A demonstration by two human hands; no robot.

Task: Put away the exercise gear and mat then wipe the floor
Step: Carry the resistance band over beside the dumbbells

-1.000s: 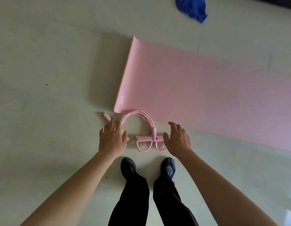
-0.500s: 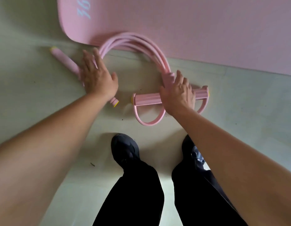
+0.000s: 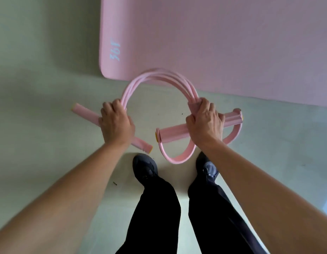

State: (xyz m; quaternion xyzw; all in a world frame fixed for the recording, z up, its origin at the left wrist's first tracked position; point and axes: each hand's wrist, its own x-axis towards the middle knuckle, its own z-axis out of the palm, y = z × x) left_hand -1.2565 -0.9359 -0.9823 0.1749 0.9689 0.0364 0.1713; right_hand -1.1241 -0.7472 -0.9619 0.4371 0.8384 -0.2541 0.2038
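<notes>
Two handles point(image 3: 85, 112) point(image 3: 171, 133) partly under hands point(image 3: 116, 127) point(image 3: 204, 123).

Your left hand point(image 3: 116, 128) covered the middle of the pink handle point(image 3: 85, 111) — only its two ends showed. Your right hand point(image 3: 206, 125) hid where the tubes point(image 3: 159, 76) met the foot bar point(image 3: 172, 133). The mat point(image 3: 214, 43) ran off the top and right edges; its pale lettering point(image 3: 115, 52) was unreadable.
</notes>
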